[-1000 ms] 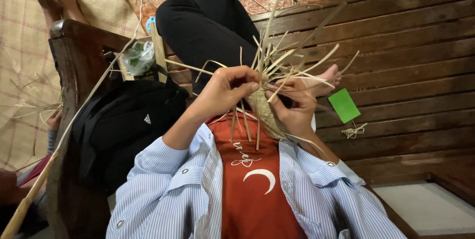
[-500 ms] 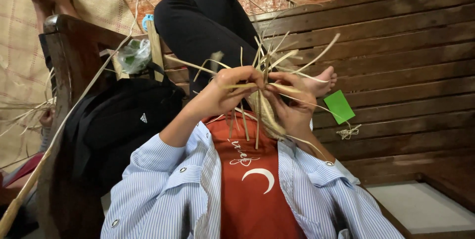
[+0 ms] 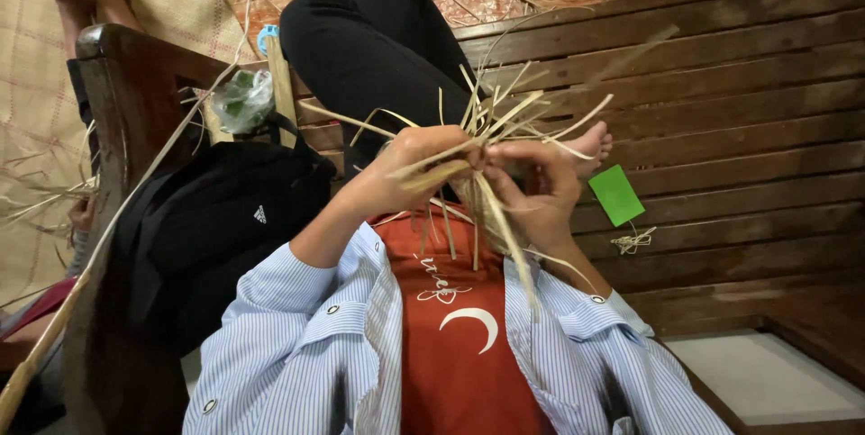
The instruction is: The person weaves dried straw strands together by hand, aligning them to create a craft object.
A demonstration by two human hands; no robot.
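Observation:
A small half-woven straw basket [image 3: 482, 210] with many loose pale strips sticking out sits between my two hands, above my red shirt. My left hand [image 3: 410, 174] grips its left side and pinches a strip that lies across the top. My right hand [image 3: 539, 192] holds the right side, fingers closed on the weave and on strips. Loose strips [image 3: 523, 106] fan up and to the right over my black-trousered leg [image 3: 374, 43]. My bare foot [image 3: 590, 142] shows behind the right hand.
A black backpack [image 3: 225, 228] lies at my left against a dark wooden armrest [image 3: 135, 84]. A green card [image 3: 616, 194] and a straw knot [image 3: 631, 240] rest on the slatted wooden bench [image 3: 748, 111]. A plastic bag [image 3: 241, 100] sits beyond the backpack. Straw litters the mat.
My hands have drawn closer at the basket's top and a strip has been bent across it. The loose strips have swung and spread to the right.

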